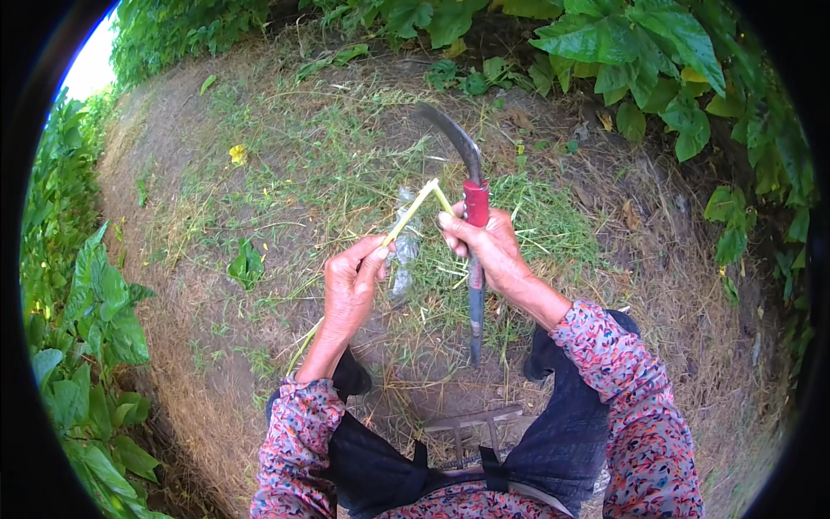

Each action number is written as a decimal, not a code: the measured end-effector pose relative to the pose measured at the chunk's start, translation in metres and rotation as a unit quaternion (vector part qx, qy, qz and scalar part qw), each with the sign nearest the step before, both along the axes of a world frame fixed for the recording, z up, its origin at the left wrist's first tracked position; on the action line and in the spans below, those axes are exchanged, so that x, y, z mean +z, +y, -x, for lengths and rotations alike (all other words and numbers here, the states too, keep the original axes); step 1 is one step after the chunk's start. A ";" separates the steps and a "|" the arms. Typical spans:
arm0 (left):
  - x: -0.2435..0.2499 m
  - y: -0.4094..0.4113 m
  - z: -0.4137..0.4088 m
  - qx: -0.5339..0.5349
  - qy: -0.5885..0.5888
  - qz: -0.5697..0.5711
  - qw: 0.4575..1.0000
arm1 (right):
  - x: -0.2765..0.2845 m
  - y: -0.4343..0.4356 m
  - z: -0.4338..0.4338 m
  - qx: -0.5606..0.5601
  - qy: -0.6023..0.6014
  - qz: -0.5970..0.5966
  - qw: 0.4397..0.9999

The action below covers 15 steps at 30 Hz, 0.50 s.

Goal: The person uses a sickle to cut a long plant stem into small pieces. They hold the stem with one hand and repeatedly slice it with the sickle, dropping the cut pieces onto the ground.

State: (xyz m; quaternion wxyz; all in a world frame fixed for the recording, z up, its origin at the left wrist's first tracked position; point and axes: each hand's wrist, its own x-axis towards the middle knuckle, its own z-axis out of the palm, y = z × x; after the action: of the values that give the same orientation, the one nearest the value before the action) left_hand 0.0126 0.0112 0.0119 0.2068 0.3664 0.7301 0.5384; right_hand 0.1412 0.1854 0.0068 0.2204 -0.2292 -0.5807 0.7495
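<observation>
My left hand pinches a pale green plant stem between thumb and fingers. The stem rises to a sharp bend, then slants down to the fingertips of my right hand. That same hand grips a sickle by its handle, which has a red upper part. The dark curved blade points up and away from me, its tip to the left. Behind my left wrist runs a thin green stalk; whether it joins the pinched stem, I cannot tell.
Cut green grass lies beyond my right hand, and a crumpled clear plastic piece between my hands. A low metal frame stands between my legs. Leafy plants line the left side; broad-leaved ones overhang the upper right.
</observation>
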 end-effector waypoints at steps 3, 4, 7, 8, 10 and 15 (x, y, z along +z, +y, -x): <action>-0.004 0.002 -0.004 -0.015 -0.013 -0.028 0.999 | -0.003 0.011 -0.005 -0.014 0.005 -0.037 0.999; -0.005 0.003 -0.005 -0.011 -0.005 -0.039 0.999 | -0.002 0.012 -0.006 -0.015 0.003 -0.049 0.999; -0.010 0.001 -0.002 0.016 0.047 -0.044 0.998 | -0.001 0.017 -0.007 -0.016 0.021 -0.071 0.997; -0.009 0.000 -0.001 0.023 0.074 -0.044 0.996 | -0.002 0.020 -0.007 -0.017 0.041 -0.069 0.997; -0.008 0.000 0.002 0.037 0.129 -0.045 0.990 | -0.005 0.030 -0.009 -0.025 0.074 -0.090 0.993; -0.004 -0.006 0.012 0.084 0.058 0.000 0.995 | 0.001 0.053 -0.021 -0.150 0.029 -0.287 0.946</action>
State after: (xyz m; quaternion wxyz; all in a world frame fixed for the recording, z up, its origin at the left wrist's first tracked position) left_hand 0.0002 0.0049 0.0082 0.1185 0.3346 0.7692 0.5313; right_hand 0.1620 0.2381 0.0076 0.4037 -0.2188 -0.7233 0.5157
